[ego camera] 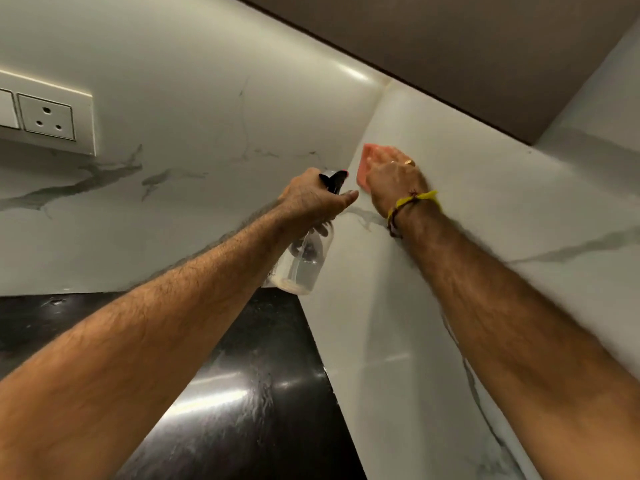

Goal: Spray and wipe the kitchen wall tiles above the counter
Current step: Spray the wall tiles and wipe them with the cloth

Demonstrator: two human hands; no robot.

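Note:
White marble-look wall tiles (pixel 485 209) meet in a corner above a black counter. My left hand (pixel 313 199) grips the neck of a clear spray bottle (pixel 304 261) with a black head, held up near the corner. My right hand (pixel 394 178) presses a pink cloth (pixel 363 168) flat against the right-hand wall, close to the corner. Most of the cloth is hidden under the hand. The fingers lie straight on it. A yellow band is on the right wrist.
The glossy black counter (pixel 242 393) lies below the arms. A white socket plate (pixel 46 116) sits on the left wall. A dark cabinet underside (pixel 467 46) runs overhead, just above the wiped area.

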